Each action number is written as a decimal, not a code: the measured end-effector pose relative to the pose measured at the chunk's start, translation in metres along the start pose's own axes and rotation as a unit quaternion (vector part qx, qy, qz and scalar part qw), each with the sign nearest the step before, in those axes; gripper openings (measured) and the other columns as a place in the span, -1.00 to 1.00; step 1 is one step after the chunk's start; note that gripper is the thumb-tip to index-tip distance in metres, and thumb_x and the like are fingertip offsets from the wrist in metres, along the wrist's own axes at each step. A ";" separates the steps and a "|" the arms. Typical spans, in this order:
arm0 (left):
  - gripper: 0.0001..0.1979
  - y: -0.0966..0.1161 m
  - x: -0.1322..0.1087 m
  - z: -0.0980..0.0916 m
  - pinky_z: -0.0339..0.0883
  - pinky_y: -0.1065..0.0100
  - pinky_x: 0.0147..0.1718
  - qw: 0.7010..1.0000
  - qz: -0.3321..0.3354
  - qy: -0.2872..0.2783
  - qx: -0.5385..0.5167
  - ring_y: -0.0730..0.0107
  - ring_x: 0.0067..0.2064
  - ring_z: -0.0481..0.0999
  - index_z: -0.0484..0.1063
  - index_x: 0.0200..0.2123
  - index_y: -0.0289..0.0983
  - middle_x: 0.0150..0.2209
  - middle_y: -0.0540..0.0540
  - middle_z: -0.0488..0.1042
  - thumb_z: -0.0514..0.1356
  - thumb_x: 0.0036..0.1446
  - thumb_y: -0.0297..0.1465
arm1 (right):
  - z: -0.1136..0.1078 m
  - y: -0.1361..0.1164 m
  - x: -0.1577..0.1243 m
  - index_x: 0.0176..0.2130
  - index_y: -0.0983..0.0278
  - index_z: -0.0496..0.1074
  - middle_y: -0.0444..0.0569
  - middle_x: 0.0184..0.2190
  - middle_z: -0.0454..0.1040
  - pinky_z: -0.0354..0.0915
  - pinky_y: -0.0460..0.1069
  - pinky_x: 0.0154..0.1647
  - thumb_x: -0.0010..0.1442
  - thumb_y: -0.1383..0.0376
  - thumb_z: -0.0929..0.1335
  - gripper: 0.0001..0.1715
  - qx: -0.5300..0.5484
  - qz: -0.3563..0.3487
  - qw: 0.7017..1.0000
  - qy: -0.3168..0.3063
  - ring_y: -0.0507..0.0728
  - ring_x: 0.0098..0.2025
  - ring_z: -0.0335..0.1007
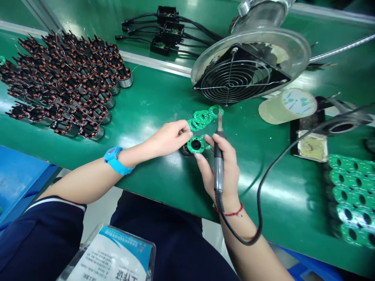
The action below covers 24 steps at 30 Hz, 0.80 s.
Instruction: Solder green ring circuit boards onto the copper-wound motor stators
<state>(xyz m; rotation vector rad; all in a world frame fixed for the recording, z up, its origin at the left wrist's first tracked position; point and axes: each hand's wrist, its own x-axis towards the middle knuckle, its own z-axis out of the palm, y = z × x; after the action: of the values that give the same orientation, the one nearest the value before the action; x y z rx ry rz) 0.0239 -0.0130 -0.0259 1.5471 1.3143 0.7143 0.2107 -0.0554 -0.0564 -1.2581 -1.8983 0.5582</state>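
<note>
Green ring board (202, 148) on a dark core (185, 151), between the hands.
Right hand (230, 171): grip clamped around the soldering iron (218, 164), fingertips presumably steadying the board; left hand (170, 138): beside it, grip cannot be told.

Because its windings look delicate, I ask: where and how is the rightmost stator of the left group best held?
Take this stator by its bare metal wall, probably best from the right: neighbouring stators crowd its left, and copper windings sit exposed at the top.

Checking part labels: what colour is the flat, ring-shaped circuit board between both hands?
Circuit board: green, best seen in the head view.
</note>
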 end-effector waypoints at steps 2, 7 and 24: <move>-0.83 0.003 0.000 0.000 0.08 0.38 -0.41 1.000 -0.003 0.003 0.022 0.49 -0.43 0.24 0.25 -0.44 -0.28 -0.49 0.06 0.28 0.05 0.23 -0.49 | 0.002 -0.003 0.001 0.22 0.16 0.24 0.07 0.10 0.48 0.35 0.26 0.18 0.23 0.18 0.41 -0.39 -0.011 -0.005 1.000 -0.016 0.26 0.15 0.43; -0.83 0.004 -0.001 -0.001 0.09 0.34 -0.35 0.998 0.003 0.003 0.059 0.44 -0.38 0.26 0.20 -0.43 -0.25 -0.43 0.03 0.32 0.02 0.24 -0.50 | 0.003 -0.005 0.003 0.21 0.15 0.23 0.06 0.09 0.48 0.38 0.23 0.17 0.23 0.17 0.40 -0.39 -0.016 -0.011 1.000 -0.020 0.26 0.14 0.43; -0.83 0.008 -0.006 0.000 0.09 0.33 -0.37 0.994 -0.034 0.043 0.100 0.43 -0.38 0.27 0.19 -0.43 -0.25 -0.43 0.02 0.34 0.04 0.23 -0.48 | -0.005 -0.006 -0.002 0.15 0.16 0.37 -0.02 -0.18 0.59 0.45 0.17 -0.04 0.34 0.20 0.30 -0.60 0.090 -0.035 0.990 0.100 0.19 -0.17 0.59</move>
<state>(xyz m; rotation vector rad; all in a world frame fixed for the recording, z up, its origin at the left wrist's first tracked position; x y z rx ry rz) 0.0254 -0.0181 -0.0178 1.6358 1.5332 0.6271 0.2124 -0.0603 -0.0501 -1.0851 -1.6785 0.5341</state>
